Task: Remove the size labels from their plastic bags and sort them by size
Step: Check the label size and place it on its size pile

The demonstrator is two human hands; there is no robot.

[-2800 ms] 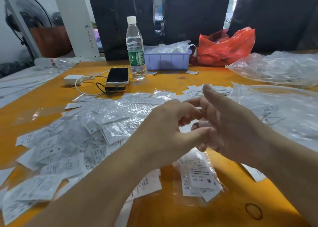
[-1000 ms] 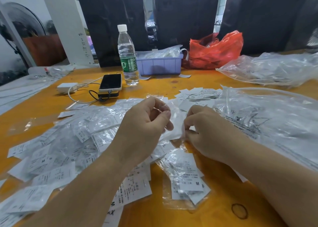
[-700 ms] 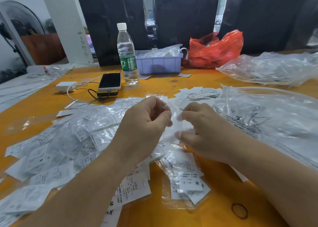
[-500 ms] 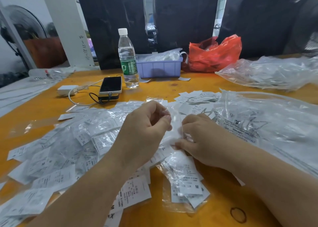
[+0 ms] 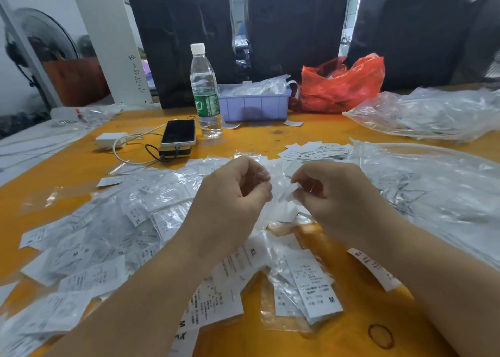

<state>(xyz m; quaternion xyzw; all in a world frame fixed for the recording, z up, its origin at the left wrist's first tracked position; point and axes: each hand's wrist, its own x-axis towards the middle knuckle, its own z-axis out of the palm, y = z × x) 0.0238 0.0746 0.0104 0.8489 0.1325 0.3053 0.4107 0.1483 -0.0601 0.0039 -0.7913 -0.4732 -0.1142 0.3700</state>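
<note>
Above the middle of the orange table (image 5: 284, 137), my left hand (image 5: 230, 202) and my right hand (image 5: 338, 197) both pinch one small clear plastic bag (image 5: 281, 194) with white size labels inside, each at one side of it. A heap of bagged and loose size labels (image 5: 108, 229) spreads to the left. A pile of labels marked M (image 5: 311, 289) lies in front, below my hands. Loose labels (image 5: 316, 149) lie further back.
A large clear plastic bag (image 5: 433, 189) covers the right side. Behind stand a water bottle (image 5: 204, 91), a phone (image 5: 179, 132) on a power bank with a cable, a purple bin (image 5: 254, 105), a red bag (image 5: 341, 83) and another clear bag (image 5: 433, 113).
My hands have drawn apart a little and risen slightly with the small bag stretched between them. The camera has tipped down a bit.
</note>
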